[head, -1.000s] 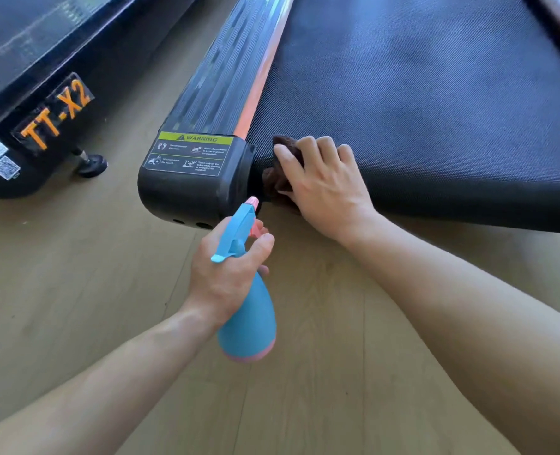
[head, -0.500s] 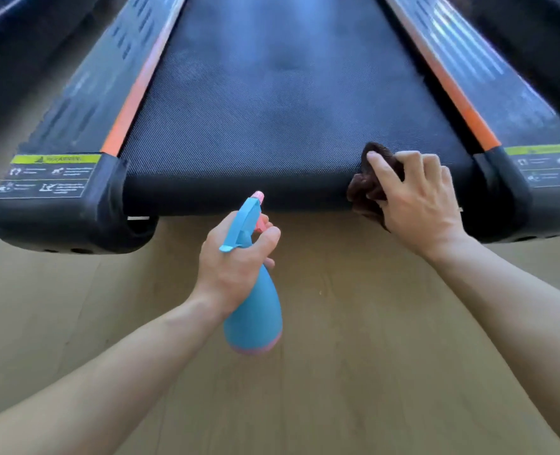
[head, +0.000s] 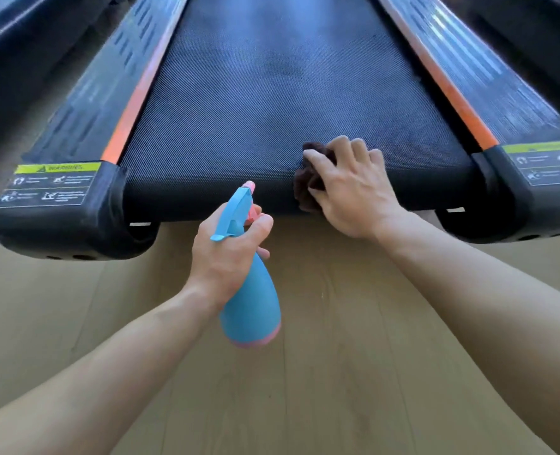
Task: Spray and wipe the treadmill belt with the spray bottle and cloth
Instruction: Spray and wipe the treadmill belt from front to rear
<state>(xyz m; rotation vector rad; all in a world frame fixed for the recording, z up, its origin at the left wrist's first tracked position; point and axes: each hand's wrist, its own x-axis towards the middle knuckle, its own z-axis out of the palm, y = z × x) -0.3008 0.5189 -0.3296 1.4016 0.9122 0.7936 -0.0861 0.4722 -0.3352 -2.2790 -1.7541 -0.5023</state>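
A: Status on the belt clean?

B: Wipe step, I'd say. Right hand (head: 350, 188) has its grip closed on the cloth (head: 308, 182), a dark bunched rag, pressed on the rear curl of the treadmill belt (head: 255, 103), right of centre. Fingers on top, thumb on the left side of the wad.

A: Spray bottle?

B: Blue spray bottle (head: 250, 290), pink nozzle and base, in the left hand (head: 231, 254). Grip wrapped round the neck, a finger near the trigger. Held above the wooden floor (head: 321, 389), just short of the belt edge, nozzle aimed forward at the belt. Can't tell if the trigger is squeezed. No mist visible.

A: Belt wet?

B: A darker patch shows mid-belt further up, could be damp. Otherwise can't tell.

A: Coverage?

B: Judging from cloth position, only the near edge is under work. Long stretch of belt ahead between the orange-striped side rails (head: 134, 103).

A: Next?

B: Probably spray ahead of the cloth, then push the rag up and across in lanes. Needs flat palm pressure; the textured weave will drag. Keep the rag clear of the gap by the right end cap (head: 514, 205).
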